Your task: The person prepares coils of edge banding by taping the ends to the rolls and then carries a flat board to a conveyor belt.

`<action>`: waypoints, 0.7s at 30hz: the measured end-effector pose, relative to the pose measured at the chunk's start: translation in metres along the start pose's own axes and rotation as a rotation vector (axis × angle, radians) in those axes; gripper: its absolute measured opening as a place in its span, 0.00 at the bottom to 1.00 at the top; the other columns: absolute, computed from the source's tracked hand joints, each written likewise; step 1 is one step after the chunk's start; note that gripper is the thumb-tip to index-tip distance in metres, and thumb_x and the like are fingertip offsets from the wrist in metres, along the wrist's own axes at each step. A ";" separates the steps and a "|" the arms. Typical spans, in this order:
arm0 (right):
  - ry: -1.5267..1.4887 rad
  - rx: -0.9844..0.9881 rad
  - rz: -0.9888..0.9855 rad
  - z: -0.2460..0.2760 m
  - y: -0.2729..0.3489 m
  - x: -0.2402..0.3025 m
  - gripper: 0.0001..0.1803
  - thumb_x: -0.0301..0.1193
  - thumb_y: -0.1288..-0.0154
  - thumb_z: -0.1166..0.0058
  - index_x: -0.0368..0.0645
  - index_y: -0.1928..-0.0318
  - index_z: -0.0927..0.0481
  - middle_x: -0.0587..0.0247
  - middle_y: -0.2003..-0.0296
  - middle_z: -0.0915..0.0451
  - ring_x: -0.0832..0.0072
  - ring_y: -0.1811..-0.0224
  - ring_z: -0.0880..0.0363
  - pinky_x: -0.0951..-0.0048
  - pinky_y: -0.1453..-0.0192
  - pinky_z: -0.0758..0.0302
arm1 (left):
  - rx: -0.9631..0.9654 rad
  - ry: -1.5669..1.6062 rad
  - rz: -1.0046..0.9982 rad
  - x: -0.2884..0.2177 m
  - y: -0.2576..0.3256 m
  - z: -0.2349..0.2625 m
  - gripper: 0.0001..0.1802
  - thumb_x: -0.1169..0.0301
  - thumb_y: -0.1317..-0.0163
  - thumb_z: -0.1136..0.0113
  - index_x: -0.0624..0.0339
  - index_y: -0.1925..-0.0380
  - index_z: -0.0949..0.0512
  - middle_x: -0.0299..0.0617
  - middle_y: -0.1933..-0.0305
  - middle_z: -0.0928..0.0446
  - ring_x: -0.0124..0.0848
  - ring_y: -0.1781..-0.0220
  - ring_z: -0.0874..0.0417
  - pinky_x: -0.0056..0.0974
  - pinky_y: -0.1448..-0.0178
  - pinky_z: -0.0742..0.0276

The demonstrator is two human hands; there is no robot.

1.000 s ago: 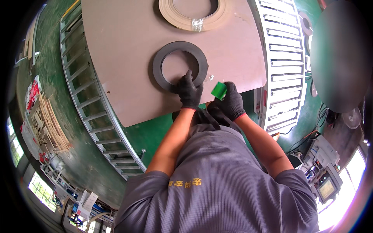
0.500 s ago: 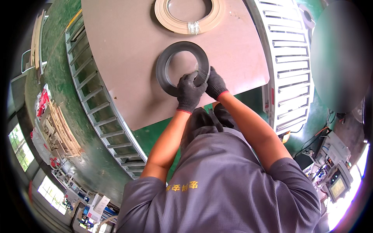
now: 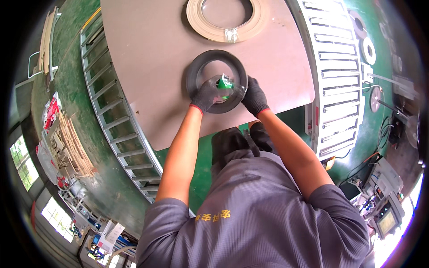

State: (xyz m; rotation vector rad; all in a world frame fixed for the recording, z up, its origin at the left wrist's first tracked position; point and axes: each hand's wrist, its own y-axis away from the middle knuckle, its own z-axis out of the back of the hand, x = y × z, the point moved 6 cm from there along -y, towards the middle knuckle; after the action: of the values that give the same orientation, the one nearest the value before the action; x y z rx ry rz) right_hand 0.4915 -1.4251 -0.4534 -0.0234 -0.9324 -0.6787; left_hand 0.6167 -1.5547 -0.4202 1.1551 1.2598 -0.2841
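Note:
A dark grey coil of flat strip [image 3: 195,73] stands over the near part of the brown tabletop [image 3: 152,89]. My left hand [image 3: 207,94], in a black knitted glove, is closed at the coil's lower left inner side. From its fingers a shiny clear film [image 3: 226,82] with a bright green patch reaches across the coil's opening toward the right rim. My right hand [image 3: 254,97], gloved alike, grips the coil's lower right outer edge, its fingertips partly hidden. Beyond lies a larger beige coil [image 3: 201,27] with a clear wrap [image 3: 231,35] round its near side.
A roller conveyor [image 3: 335,85] runs along the table's right side. On the left is a metal frame with rungs [image 3: 117,120]. Wooden strips [image 3: 73,145] are piled on the green floor farther left. Machine equipment [image 3: 384,196] stands at the lower right.
My left hand has moved left, away from the right hand, and the clear film now shows stretched between them. The view has shifted slightly. My right hand stays at the coil's edge.

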 end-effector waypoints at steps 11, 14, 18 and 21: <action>-0.006 0.111 0.124 -0.003 0.055 0.031 0.41 0.30 0.47 0.32 0.48 0.32 0.35 0.48 0.37 0.30 0.43 0.46 0.21 0.48 0.45 0.20 | -0.313 -0.743 -0.486 0.008 0.073 -0.037 0.26 0.77 0.52 0.33 0.59 0.49 0.23 0.51 0.51 0.22 0.49 0.44 0.22 0.50 0.36 0.28; 0.004 0.114 0.057 -0.007 0.055 0.034 0.38 0.31 0.47 0.32 0.47 0.34 0.33 0.47 0.41 0.29 0.42 0.48 0.21 0.47 0.46 0.20 | -0.352 -1.104 -0.490 0.006 0.083 -0.016 0.28 0.74 0.54 0.29 0.54 0.48 0.21 0.45 0.52 0.21 0.46 0.46 0.22 0.51 0.38 0.29; 0.019 0.104 -0.040 0.008 0.066 0.041 0.37 0.31 0.47 0.32 0.48 0.36 0.31 0.46 0.45 0.27 0.42 0.49 0.21 0.48 0.47 0.20 | -0.270 -1.175 -0.454 0.035 0.073 0.006 0.30 0.64 0.57 0.23 0.48 0.49 0.17 0.37 0.54 0.20 0.43 0.51 0.21 0.48 0.46 0.29; 0.053 0.053 -0.050 0.023 0.081 0.012 0.37 0.30 0.48 0.33 0.47 0.36 0.31 0.47 0.46 0.27 0.42 0.49 0.21 0.48 0.47 0.20 | -0.289 -1.090 -0.460 0.024 0.064 -0.006 0.27 0.63 0.57 0.23 0.51 0.52 0.16 0.38 0.56 0.20 0.43 0.52 0.21 0.48 0.46 0.28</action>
State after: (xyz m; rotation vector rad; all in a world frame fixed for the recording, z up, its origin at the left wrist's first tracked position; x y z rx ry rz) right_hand 0.5238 -1.3601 -0.4095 0.0645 -0.9024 -0.6977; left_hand 0.6683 -1.5110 -0.4061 0.3050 0.5243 -0.8980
